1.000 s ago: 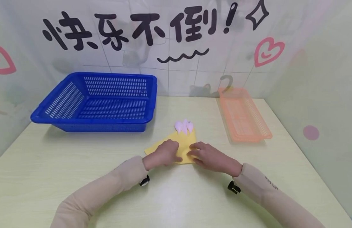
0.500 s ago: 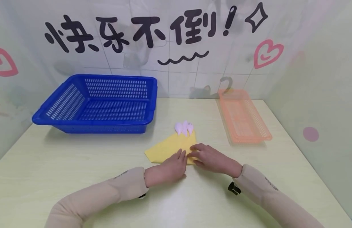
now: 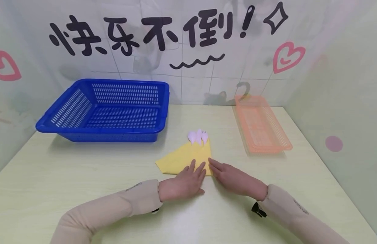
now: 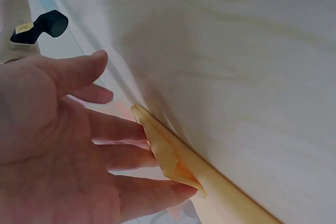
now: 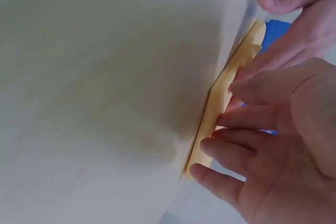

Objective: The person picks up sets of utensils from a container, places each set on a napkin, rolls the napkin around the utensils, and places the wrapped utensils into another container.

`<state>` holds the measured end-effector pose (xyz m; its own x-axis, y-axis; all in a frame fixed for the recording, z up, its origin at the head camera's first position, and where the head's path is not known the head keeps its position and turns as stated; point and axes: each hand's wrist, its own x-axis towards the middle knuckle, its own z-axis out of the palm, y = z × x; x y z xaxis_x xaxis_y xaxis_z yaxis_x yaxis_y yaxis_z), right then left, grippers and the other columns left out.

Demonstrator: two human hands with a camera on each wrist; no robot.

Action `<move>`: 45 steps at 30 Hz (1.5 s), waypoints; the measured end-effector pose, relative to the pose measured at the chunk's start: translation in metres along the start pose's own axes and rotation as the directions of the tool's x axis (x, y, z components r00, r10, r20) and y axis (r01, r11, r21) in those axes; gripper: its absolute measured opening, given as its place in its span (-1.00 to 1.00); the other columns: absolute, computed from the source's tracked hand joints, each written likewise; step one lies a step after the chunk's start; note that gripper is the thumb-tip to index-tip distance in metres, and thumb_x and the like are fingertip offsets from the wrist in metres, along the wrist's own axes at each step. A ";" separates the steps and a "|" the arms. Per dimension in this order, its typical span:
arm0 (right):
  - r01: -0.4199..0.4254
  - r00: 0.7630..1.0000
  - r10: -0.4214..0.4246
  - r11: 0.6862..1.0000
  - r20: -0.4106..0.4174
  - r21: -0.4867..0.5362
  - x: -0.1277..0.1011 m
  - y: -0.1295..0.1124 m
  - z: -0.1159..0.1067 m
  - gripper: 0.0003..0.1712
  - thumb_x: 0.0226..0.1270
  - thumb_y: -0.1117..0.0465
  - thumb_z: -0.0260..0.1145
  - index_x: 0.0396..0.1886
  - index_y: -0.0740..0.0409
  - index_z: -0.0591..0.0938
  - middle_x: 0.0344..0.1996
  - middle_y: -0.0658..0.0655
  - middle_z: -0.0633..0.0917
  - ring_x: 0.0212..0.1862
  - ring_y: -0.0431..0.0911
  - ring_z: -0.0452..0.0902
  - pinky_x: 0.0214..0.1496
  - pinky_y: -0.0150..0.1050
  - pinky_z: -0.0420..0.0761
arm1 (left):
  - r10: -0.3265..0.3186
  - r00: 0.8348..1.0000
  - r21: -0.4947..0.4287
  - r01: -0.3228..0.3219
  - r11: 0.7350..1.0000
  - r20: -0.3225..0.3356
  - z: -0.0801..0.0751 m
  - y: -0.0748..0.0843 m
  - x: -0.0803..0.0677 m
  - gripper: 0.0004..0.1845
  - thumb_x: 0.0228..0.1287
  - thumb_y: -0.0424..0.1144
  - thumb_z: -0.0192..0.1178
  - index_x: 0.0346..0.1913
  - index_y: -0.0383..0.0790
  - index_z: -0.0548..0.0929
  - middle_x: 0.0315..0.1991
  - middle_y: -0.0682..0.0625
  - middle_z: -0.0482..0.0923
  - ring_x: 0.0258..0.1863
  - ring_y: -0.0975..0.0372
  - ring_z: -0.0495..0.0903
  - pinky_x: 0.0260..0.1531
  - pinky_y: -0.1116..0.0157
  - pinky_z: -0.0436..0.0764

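A folded yellow napkin (image 3: 182,157) lies on the table in the head view. From its far edge stick out the pale pink heads of a spoon (image 3: 192,136), a knife (image 3: 199,135) and a fork (image 3: 204,136); their handles are hidden by the cloth. My left hand (image 3: 185,183) rests with spread, straight fingers on the napkin's near part. My right hand (image 3: 235,179) touches its right edge, fingers extended. In the left wrist view, the left fingertips meet the napkin's folded edge (image 4: 173,156). Right fingertips lie along the napkin (image 5: 210,114) in the right wrist view.
A large blue plastic basket (image 3: 99,130) stands at the back left of the table (image 3: 115,159). At the back right sits a shallow, see-through orange basket (image 3: 264,147). A printed curtain (image 3: 182,84) hangs behind the table.
My left hand has drawn back toward me and flattened on the napkin's near part, uncovering its left side. The right hand has straightened its fingers and shifted slightly right, to the edge.
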<state>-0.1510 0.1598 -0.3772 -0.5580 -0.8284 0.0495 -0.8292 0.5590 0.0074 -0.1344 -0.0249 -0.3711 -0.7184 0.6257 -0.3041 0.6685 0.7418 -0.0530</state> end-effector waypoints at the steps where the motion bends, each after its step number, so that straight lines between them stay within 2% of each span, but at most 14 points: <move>1: -0.001 1.000 0.002 1.000 0.020 -0.012 -0.002 -0.002 0.000 -0.57 0.15 0.47 0.14 0.05 0.55 0.40 0.14 0.41 0.36 -0.04 0.11 0.50 -0.06 -0.15 0.52 | -0.003 1.000 0.002 0.003 1.000 -0.001 0.000 0.001 0.000 -0.34 0.27 0.09 -0.07 0.31 -0.24 0.17 0.37 -0.10 -0.03 0.30 -0.07 0.02 0.16 0.13 0.27; 4: -0.017 0.998 0.019 0.999 0.064 -0.030 -0.008 -0.008 -0.001 -0.52 0.10 0.51 0.12 0.08 0.56 0.35 0.17 0.42 0.31 0.00 0.10 0.46 -0.07 -0.13 0.51 | -0.007 1.000 0.010 0.007 1.000 -0.011 -0.001 0.002 0.000 -0.33 0.26 0.09 -0.05 0.32 -0.22 0.15 0.37 -0.11 -0.03 0.30 -0.08 0.04 0.15 0.13 0.28; 10: -0.086 0.985 0.090 0.996 0.149 -0.039 -0.016 -0.015 -0.002 -0.42 0.09 0.47 0.12 0.17 0.49 0.28 0.25 0.39 0.20 0.23 0.14 0.22 0.03 0.02 0.42 | -0.002 0.999 0.051 0.004 0.999 -0.045 0.000 0.004 -0.001 -0.32 0.23 0.12 -0.03 0.34 -0.12 0.14 0.37 -0.09 -0.04 0.28 -0.11 0.07 0.12 0.11 0.33; 13: -0.101 0.982 0.109 0.993 0.156 -0.061 -0.020 -0.017 -0.001 -0.40 0.10 0.43 0.13 0.21 0.42 0.27 0.26 0.37 0.20 0.25 0.15 0.19 0.05 0.05 0.41 | -0.002 0.998 0.068 0.006 0.998 -0.058 0.007 0.005 0.003 -0.33 0.24 0.13 -0.05 0.34 -0.09 0.15 0.38 -0.09 -0.06 0.27 -0.12 0.07 0.11 0.09 0.33; 14: -0.101 0.983 0.110 0.993 0.150 -0.068 -0.021 -0.018 0.000 -0.39 0.10 0.42 0.14 0.21 0.40 0.27 0.26 0.36 0.21 0.24 0.15 0.19 0.04 0.05 0.41 | 0.006 0.997 0.076 0.000 0.997 -0.082 0.014 0.003 0.007 -0.32 0.24 0.16 -0.10 0.34 -0.08 0.13 0.39 -0.09 -0.10 0.28 -0.12 0.06 0.10 0.09 0.33; 17: -0.100 0.984 0.114 0.990 0.140 -0.103 -0.024 -0.020 0.000 -0.38 0.10 0.40 0.16 0.22 0.35 0.29 0.25 0.33 0.24 0.24 0.14 0.21 0.03 0.04 0.42 | 0.006 0.995 0.078 0.001 0.997 -0.096 0.019 0.003 0.009 -0.33 0.25 0.17 -0.11 0.34 -0.07 0.13 0.39 -0.09 -0.11 0.27 -0.13 0.06 0.10 0.07 0.33; 20: -0.093 0.985 0.110 0.987 0.132 -0.132 -0.026 -0.022 0.000 -0.36 0.07 0.40 0.19 0.22 0.32 0.30 0.24 0.31 0.27 0.23 0.13 0.23 0.02 0.03 0.44 | 0.005 0.995 0.066 0.002 0.998 -0.102 0.016 0.004 0.007 -0.34 0.24 0.16 -0.09 0.34 -0.04 0.15 0.38 -0.10 -0.08 0.27 -0.14 0.07 0.09 0.05 0.33; 21: -0.091 0.985 0.110 0.986 0.132 -0.143 -0.026 -0.022 -0.001 -0.36 0.06 0.41 0.20 0.21 0.33 0.31 0.23 0.31 0.28 0.22 0.12 0.24 0.02 0.02 0.44 | -0.004 0.997 0.056 0.009 0.998 -0.083 0.009 0.006 0.003 -0.35 0.23 0.13 -0.05 0.33 -0.04 0.17 0.37 -0.10 -0.04 0.26 -0.14 0.08 0.10 0.05 0.32; 28: -0.103 0.979 0.109 0.994 0.171 -0.042 -0.022 -0.023 -0.003 -0.39 0.09 0.44 0.11 0.21 0.41 0.27 0.28 0.31 0.20 0.28 0.09 0.15 0.11 0.04 0.36 | -0.014 0.997 0.049 0.018 0.999 -0.080 0.004 0.007 0.002 -0.36 0.22 0.15 -0.05 0.32 -0.03 0.20 0.36 -0.09 0.01 0.26 -0.12 0.10 0.12 0.07 0.31; 38: -0.100 0.981 0.096 0.995 0.170 0.016 -0.014 -0.017 0.000 -0.40 0.15 0.45 0.04 0.24 0.46 0.20 0.29 0.34 0.14 0.30 0.11 0.08 0.12 0.07 0.33 | 0.000 0.996 0.073 0.006 0.997 -0.086 0.004 0.006 0.002 -0.34 0.23 0.16 -0.06 0.33 -0.05 0.18 0.36 -0.09 0.01 0.25 -0.13 0.12 0.11 0.07 0.32; 45: -0.120 0.979 0.105 0.990 0.173 0.079 -0.006 -0.008 0.001 -0.39 0.19 0.46 0.03 0.25 0.49 0.14 0.29 0.37 0.12 0.30 0.14 0.07 0.10 0.11 0.33 | -0.007 0.998 0.035 0.009 0.999 -0.069 0.004 0.006 0.002 -0.34 0.22 0.15 -0.05 0.33 -0.03 0.17 0.37 -0.08 -0.01 0.27 -0.13 0.08 0.12 0.04 0.30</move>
<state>-0.1406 0.1605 -0.3783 -0.6393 -0.7590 -0.1236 -0.7563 0.6496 -0.0771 -0.1306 -0.0203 -0.3761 -0.7347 0.6356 -0.2372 0.6680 0.7388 -0.0892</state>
